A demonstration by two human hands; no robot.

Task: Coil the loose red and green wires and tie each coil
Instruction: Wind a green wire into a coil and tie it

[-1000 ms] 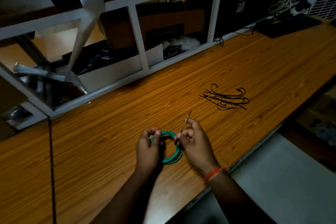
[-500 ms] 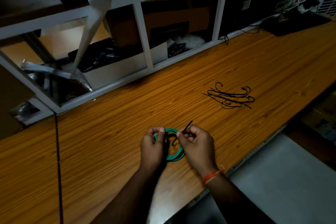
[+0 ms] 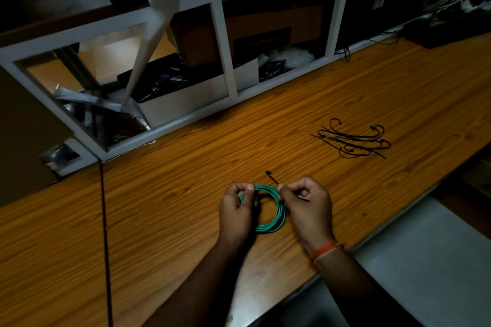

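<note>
Gripping the green coil, left hand hides its side; right hand pinches a cable tie.

A white shelf frame is standing along the desk, holding a cardboard box and tangled cables.

Your left hand hides the green coil's left side; the red wire leaves the bottom edge

Wooden table, black cable ties, red wire
</note>
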